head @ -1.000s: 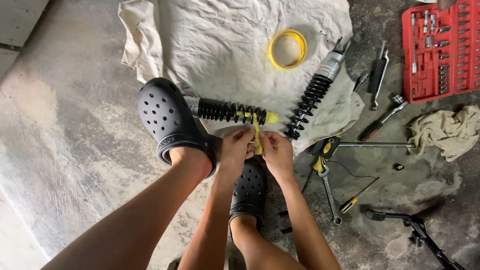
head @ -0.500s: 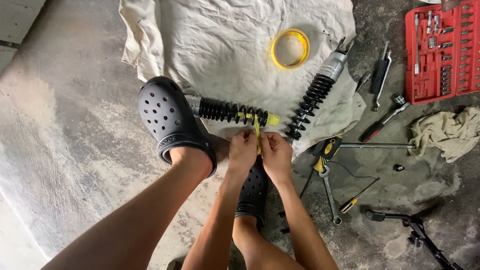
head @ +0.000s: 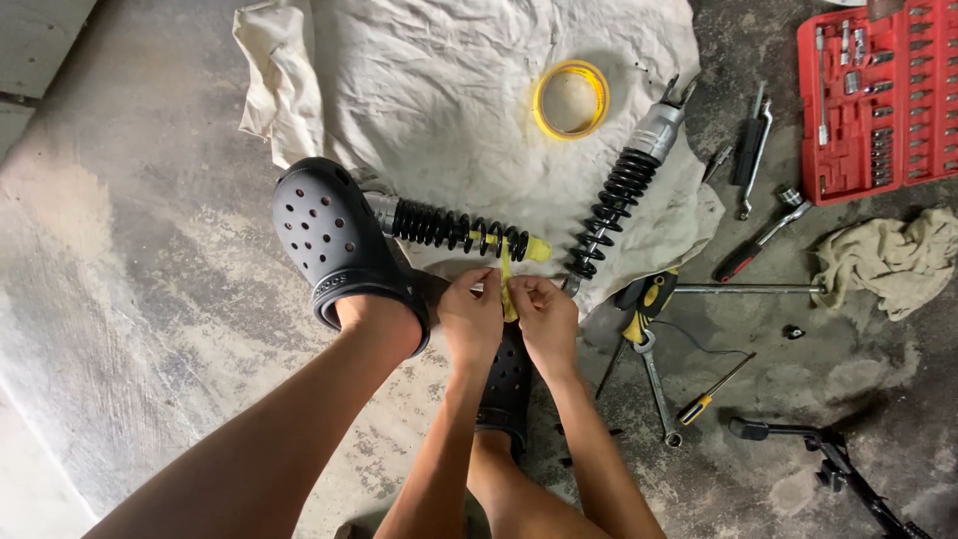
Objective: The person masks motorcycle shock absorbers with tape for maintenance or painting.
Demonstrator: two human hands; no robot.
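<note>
Left hand: the left hand (head: 471, 311) is pinched shut on the yellow strap (head: 506, 284), fingers curled at its lower end.
Right hand: the right hand (head: 544, 314) sits just beside the left, touching it, thumb and fingers also closed on the same strap from the 3 o'clock side.
Strap: it runs up from between the two hands toward 12 o'clock and wraps round the near end of the shock absorber (head: 454, 229).
Shock absorber: black coil spring, lying across the white cloth (head: 449, 100) just above the hands; its far end is pinned under the dark clog (head: 334, 245) at 10 o'clock from the hands.
Other foot: a second dark clog (head: 507, 384) shows directly below the hands, at 6 o'clock.
Second shock absorber: another one (head: 624, 195) lies slanted at 1 o'clock, near the hands but apart from them.
Yellow roll: a roll of yellow strap (head: 571, 98) rests on the cloth at 12 o'clock, well apart.
Tools: a red socket case (head: 878, 100) at 2 o'clock; spanners (head: 654, 364) on the concrete at 4 o'clock.
</note>
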